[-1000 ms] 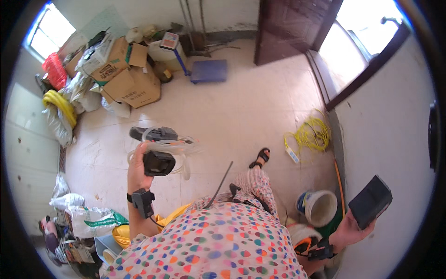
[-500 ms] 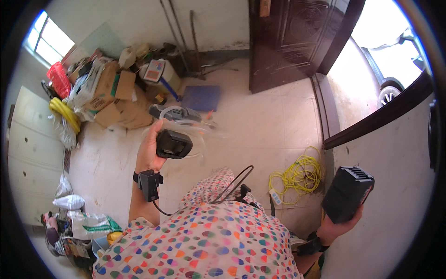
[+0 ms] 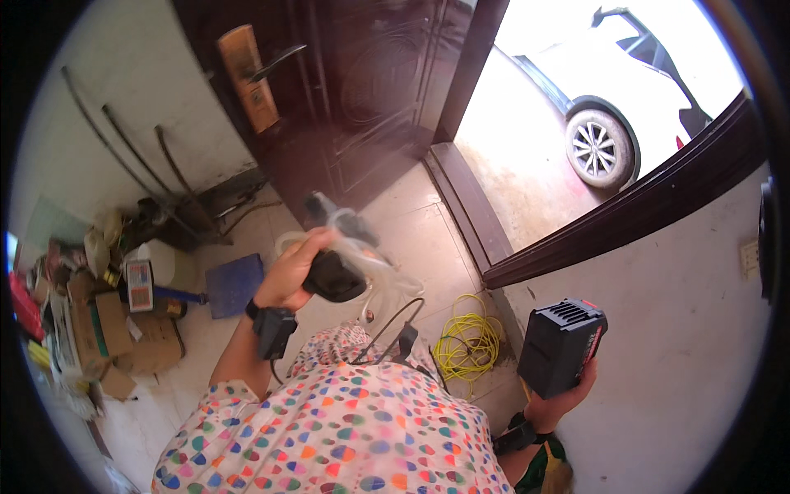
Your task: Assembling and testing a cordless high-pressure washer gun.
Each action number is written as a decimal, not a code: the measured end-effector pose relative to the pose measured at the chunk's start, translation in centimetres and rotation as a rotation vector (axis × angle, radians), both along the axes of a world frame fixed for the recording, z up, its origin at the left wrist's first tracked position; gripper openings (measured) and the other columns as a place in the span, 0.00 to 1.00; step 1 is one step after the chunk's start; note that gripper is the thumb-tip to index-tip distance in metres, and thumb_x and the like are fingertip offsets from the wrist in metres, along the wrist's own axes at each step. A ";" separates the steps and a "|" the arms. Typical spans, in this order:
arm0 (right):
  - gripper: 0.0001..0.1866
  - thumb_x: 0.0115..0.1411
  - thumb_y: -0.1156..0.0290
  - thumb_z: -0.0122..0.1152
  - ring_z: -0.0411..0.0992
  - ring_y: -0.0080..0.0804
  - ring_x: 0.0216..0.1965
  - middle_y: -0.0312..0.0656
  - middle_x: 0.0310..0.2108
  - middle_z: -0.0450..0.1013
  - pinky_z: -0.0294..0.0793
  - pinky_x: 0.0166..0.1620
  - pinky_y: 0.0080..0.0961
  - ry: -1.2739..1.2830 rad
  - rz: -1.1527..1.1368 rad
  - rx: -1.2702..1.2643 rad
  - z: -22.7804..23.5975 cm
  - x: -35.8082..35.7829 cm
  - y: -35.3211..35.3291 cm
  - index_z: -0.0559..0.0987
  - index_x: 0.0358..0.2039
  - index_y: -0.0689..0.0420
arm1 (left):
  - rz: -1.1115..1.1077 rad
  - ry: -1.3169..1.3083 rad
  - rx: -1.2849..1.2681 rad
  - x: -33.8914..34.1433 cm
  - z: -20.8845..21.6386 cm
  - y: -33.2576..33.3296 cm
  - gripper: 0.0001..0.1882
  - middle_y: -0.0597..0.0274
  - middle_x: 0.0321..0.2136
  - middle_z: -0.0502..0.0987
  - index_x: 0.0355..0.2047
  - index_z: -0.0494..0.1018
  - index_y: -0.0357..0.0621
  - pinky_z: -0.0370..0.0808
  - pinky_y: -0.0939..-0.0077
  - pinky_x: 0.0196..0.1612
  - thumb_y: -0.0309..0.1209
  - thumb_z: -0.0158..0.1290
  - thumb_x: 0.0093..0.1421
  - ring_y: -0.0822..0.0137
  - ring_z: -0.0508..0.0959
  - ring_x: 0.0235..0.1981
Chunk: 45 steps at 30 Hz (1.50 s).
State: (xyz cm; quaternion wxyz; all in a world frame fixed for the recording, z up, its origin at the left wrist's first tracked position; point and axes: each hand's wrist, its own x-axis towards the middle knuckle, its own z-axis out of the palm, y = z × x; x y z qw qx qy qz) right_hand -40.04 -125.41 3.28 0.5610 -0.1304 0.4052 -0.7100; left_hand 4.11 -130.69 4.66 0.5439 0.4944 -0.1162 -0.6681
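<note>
Brown cardboard boxes (image 3: 148, 346) stand at the far left with their flaps spread, loose packing heaped about them, though what lies deep inside cannot be made out. Just right of them is a pale plastic tub (image 3: 174, 265), its contents hidden from this angle, and beside it the blue scale platform (image 3: 234, 286) rests flat on the floor. Toward the middle, the left hand (image 3: 290, 278) is clamped around a black tool (image 3: 336, 278) and a bundle of clear tubing (image 3: 380, 286), both blurred and held up above the tiles. A yellow cable (image 3: 467, 339) lies coiled on the floor, and to its right the right hand (image 3: 568, 401) grips the lower end of a black block (image 3: 559, 350) with a slotted top, near the white wall (image 3: 658, 354). As for edges, the dark red door (image 3: 354, 99) stands swung inward at upper centre; its sill (image 3: 469, 210) runs down to the wall corner, with bare tile between sill and tubing, and a car wheel (image 3: 599, 148) shows outside. Compared with a second ago, the boxes and scale have slid leftward in view, the doorway fills more of it, and the block now shows its slots; both hands keep their holds.
</note>
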 end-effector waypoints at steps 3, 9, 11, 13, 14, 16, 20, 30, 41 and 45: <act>0.23 0.65 0.56 0.52 0.73 0.34 0.50 0.41 0.51 0.73 0.75 0.52 0.33 0.353 -0.198 0.011 -4.7 1.6 -10.5 0.72 0.54 0.57 | -0.205 0.019 -0.114 -1.8 -7.4 -18.3 0.12 0.64 0.40 0.78 0.45 0.74 0.41 0.77 0.74 0.49 0.35 0.52 0.67 0.72 0.78 0.41; 0.24 0.64 0.48 0.48 0.75 0.31 0.47 0.38 0.47 0.76 0.75 0.52 0.32 0.125 -0.345 0.064 -9.6 -1.7 -15.0 0.76 0.49 0.54 | -0.529 -0.008 -0.160 -9.1 -11.7 -31.7 0.13 0.68 0.38 0.78 0.45 0.75 0.43 0.74 0.78 0.46 0.37 0.54 0.65 0.76 0.78 0.39; 0.28 0.64 0.49 0.46 0.73 0.33 0.50 0.42 0.51 0.74 0.74 0.52 0.34 0.120 -0.165 0.050 -9.8 -3.0 -14.4 0.73 0.55 0.56 | -0.633 -0.031 -0.166 -9.9 -10.8 -32.2 0.13 0.67 0.39 0.79 0.45 0.75 0.42 0.74 0.78 0.45 0.37 0.54 0.66 0.75 0.78 0.39; 0.33 0.60 0.50 0.49 0.71 0.38 0.53 0.47 0.55 0.69 0.71 0.56 0.36 0.035 -0.105 -0.068 -5.4 0.9 -17.5 0.66 0.60 0.59 | -0.682 -0.061 -0.179 -10.9 -10.6 -32.0 0.13 0.66 0.39 0.79 0.44 0.75 0.41 0.74 0.78 0.45 0.37 0.54 0.66 0.75 0.78 0.39; 0.40 0.57 0.51 0.52 0.69 0.44 0.56 0.52 0.59 0.65 0.68 0.59 0.39 -0.049 -0.035 -0.184 -3.3 2.7 -19.6 0.60 0.65 0.62 | -0.720 -0.092 -0.187 -11.2 -10.2 -31.9 0.13 0.66 0.39 0.79 0.44 0.76 0.40 0.74 0.78 0.45 0.37 0.54 0.66 0.75 0.78 0.39; 0.47 0.53 0.53 0.56 0.66 0.48 0.59 0.56 0.62 0.61 0.65 0.62 0.43 -0.119 0.094 -0.152 -1.1 3.4 -21.9 0.52 0.69 0.58 | -0.791 -0.081 -0.182 -12.3 -9.4 -32.6 0.12 0.65 0.38 0.79 0.43 0.75 0.42 0.75 0.79 0.45 0.36 0.52 0.67 0.76 0.78 0.39; 0.47 0.51 0.58 0.58 0.66 0.46 0.59 0.56 0.61 0.62 0.65 0.63 0.42 -0.244 0.359 -0.203 -1.9 4.0 -24.5 0.52 0.69 0.59 | -0.822 -0.136 -0.253 -14.2 -7.8 -32.6 0.12 0.66 0.38 0.79 0.43 0.75 0.41 0.76 0.80 0.43 0.36 0.52 0.67 0.77 0.78 0.38; 0.51 0.47 0.68 0.60 0.59 0.41 0.64 0.54 0.67 0.48 0.62 0.63 0.33 -0.054 0.891 0.032 -3.0 11.4 -27.6 0.48 0.72 0.54 | -0.876 -0.119 -0.275 -10.6 -6.5 -31.6 0.13 0.63 0.41 0.80 0.46 0.76 0.39 0.73 0.81 0.47 0.34 0.54 0.65 0.75 0.77 0.43; 0.45 0.50 0.63 0.59 0.70 0.44 0.55 0.52 0.56 0.67 0.69 0.60 0.37 -0.126 0.667 -0.029 -3.3 17.2 -23.4 0.54 0.67 0.62 | -1.020 -0.140 -0.337 -4.8 -7.2 -29.6 0.24 0.61 0.41 0.78 0.55 0.70 0.39 0.73 0.82 0.47 0.37 0.58 0.62 0.73 0.76 0.44; 0.45 0.53 0.58 0.57 0.70 0.45 0.55 0.53 0.57 0.67 0.69 0.59 0.42 -0.186 0.460 -0.156 -4.4 13.9 -22.9 0.54 0.68 0.61 | -0.841 0.010 -0.217 -4.5 -10.2 -30.9 0.30 0.58 0.43 0.79 0.60 0.66 0.42 0.76 0.76 0.49 0.27 0.61 0.57 0.70 0.79 0.44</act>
